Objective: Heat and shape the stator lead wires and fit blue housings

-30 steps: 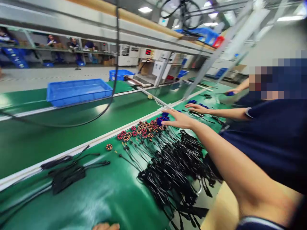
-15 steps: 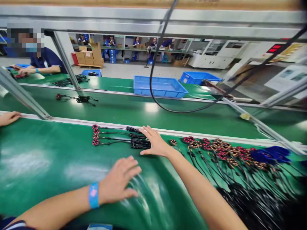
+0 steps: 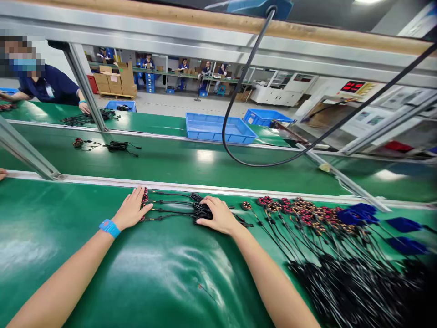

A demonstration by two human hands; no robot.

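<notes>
positioned at the far green bench, and leaning over it, a person in a dark blue shirt (image 3: 51, 86) is seen at the far left, with one hand placed at a pile of thin black cables (image 3: 90, 117). on the dark green belt (image 3: 170, 157), a black cable with red round ends (image 3: 116, 146) is laid. on the near green work surface (image 3: 136, 273), the left hand (image 3: 131, 212) is laid over the small red round parts (image 3: 145, 196); its fingers are extended close together and its thumb is spread wide. from these parts, the straight black leads (image 3: 174, 203) are run side by side to the bundled black coils (image 3: 201, 210). the coils are covered at their right by the right hand (image 3: 218, 214), whose fingers and thumb are curved apart around them; whether they are gripped cannot be told. beyond the belt, a shallow blue plastic tray (image 3: 221, 129) is set. a single copper-coloured ring (image 3: 246, 206) is placed right of the right hand, beside a heap of red and copper-coloured rings (image 3: 307, 212), whose black cables are gathered toward the lower right. dark blue flat pieces (image 3: 358, 214) are laid at the heap's right side.
</notes>
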